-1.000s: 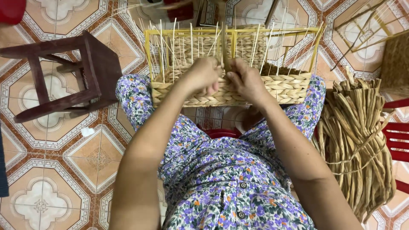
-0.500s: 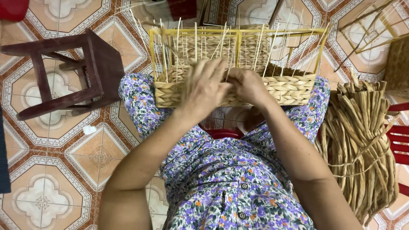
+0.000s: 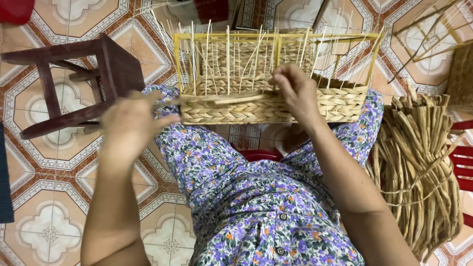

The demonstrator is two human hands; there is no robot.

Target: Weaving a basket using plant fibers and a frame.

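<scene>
Basket [image 3: 276, 106], half woven, is being steadied on the lap by the right hand [image 3: 294, 91], closed over its rim, while a straw strand [image 3: 217, 98] is being pulled leftward, gripped in the left hand [image 3: 129, 127]; tension is best kept even.

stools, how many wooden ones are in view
1: a dark wooden stool on the tiled floor, left of the half-woven basket and just beyond the left hand. More could sit outside the frame; red plastic furniture shows only partly at the edges.
</scene>
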